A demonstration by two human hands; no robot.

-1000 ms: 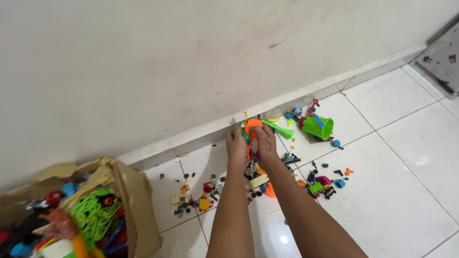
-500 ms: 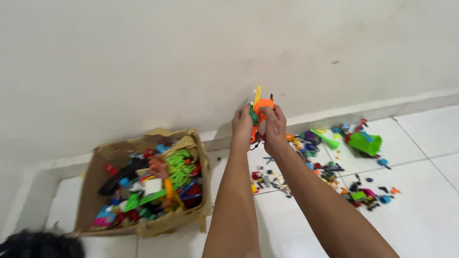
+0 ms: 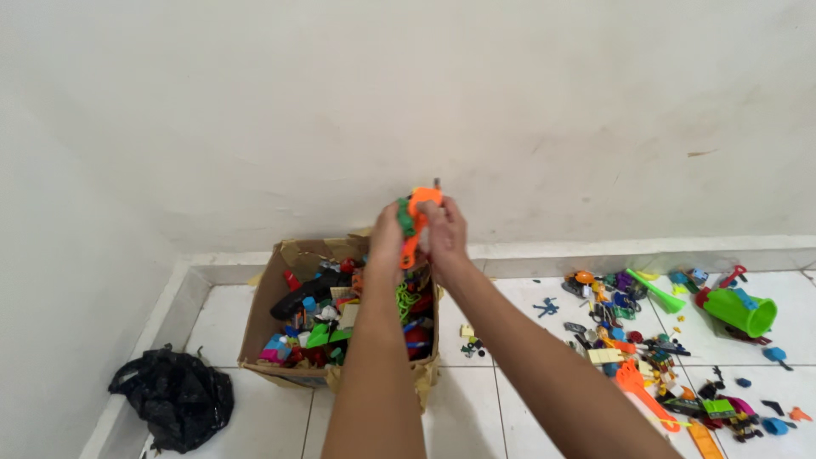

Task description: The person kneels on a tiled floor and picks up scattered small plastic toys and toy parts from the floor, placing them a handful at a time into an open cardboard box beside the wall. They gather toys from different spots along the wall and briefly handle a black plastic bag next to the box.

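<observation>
Both hands raised together above a torn brown cardboard box point(image 3: 293, 280) heaped with mixed plastic toys. Left hand point(image 3: 387, 240) and right hand point(image 3: 444, 229) each closed around one orange-and-green plastic toy point(image 3: 414, 217), held in the air before the white wall. Scattered small coloured toy pieces point(image 3: 646, 340) on white floor tiles right; crumpled black plastic bag point(image 3: 174, 395) left.

The orange toy point(image 3: 418, 217) is small and made of bright orange plastic, with a green part on its left side and a thin dark tip poking up at the top. It stands almost straight up, a little above the middle of the picture, in front of the white wall. It is up in the air, pinched between two hands, just above the far edge of the cardboard box.
</observation>
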